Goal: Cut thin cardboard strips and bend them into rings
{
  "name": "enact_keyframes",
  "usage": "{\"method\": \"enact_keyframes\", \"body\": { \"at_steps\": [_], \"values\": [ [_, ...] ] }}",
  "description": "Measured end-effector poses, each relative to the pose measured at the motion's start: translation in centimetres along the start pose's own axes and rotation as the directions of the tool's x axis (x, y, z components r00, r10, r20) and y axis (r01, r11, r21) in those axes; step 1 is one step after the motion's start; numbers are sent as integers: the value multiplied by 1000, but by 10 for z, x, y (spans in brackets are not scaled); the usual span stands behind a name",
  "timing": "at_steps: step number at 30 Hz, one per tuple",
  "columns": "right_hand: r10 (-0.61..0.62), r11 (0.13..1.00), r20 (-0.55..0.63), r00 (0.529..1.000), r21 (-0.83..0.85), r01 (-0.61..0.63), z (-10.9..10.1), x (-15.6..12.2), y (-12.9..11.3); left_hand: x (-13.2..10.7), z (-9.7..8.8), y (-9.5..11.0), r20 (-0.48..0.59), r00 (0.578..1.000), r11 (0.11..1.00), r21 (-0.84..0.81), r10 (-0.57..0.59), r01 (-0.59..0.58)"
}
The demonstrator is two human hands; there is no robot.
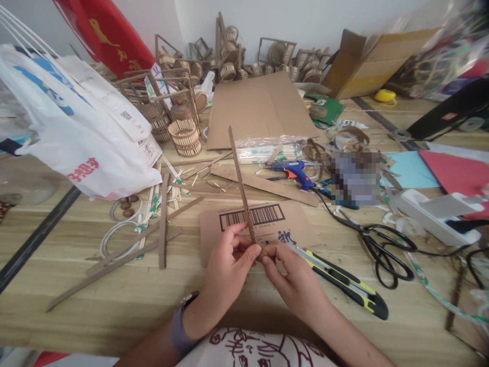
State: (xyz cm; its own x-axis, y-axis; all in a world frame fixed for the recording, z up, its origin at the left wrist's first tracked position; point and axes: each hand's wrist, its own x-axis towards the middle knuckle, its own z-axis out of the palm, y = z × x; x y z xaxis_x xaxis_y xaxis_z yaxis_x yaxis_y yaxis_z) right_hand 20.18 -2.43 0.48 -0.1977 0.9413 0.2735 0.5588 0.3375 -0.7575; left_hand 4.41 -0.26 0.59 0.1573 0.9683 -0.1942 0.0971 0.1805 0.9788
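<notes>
A long, narrow cardboard strip [241, 181] rises from my hands and leans slightly left, its corrugated edge facing me. My left hand [231, 272] pinches the strip near its lower end between thumb and fingers. At the very bottom of the strip, the fingertips of my right hand [292, 272] are closed on it, touching the left thumb. Beneath and beyond the hands lies a flat cardboard piece [214, 239] with a printed barcode. A yellow and black utility knife [344, 280] rests just right of my right hand, its front end close to the cardboard.
Black-handled scissors [393, 255] and a blue glue gun [294, 172] lie to the right. Loose cardboard strips [163, 224] and split chopsticks are scattered left, near a white plastic bag [87, 127]. Small wooden-slat baskets [184, 137] and a large cardboard sheet [260, 109] stand behind.
</notes>
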Motion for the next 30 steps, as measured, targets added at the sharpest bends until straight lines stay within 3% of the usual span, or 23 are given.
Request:
{"method": "enact_keyframes", "body": {
  "at_steps": [10, 14, 18, 24, 30],
  "values": [
    [-67, 994, -21, 998, -89, 65, -1, -3, 1, 4, -1, 2, 116, 992, 998, -44, -41, 47],
    [-46, 989, -86, 995, -147, 33, -2, -3, 7, 0, -2, 5, 101, 989, 978, 164, 112, -127],
    [-27, 988, -109, 994, -157, 9, 0, -3, 10, -3, -3, 5, 132, 937, 872, 343, 324, -350],
    [-75, 982, -75, 994, -176, 61, 2, -4, 9, -3, -3, -1, 147, 916, 793, 461, 373, -397],
    [-110, 972, -59, 992, -215, 95, 1, -2, 10, -4, -3, -1, 197, 930, 719, 592, 311, -365]
  ]
}}
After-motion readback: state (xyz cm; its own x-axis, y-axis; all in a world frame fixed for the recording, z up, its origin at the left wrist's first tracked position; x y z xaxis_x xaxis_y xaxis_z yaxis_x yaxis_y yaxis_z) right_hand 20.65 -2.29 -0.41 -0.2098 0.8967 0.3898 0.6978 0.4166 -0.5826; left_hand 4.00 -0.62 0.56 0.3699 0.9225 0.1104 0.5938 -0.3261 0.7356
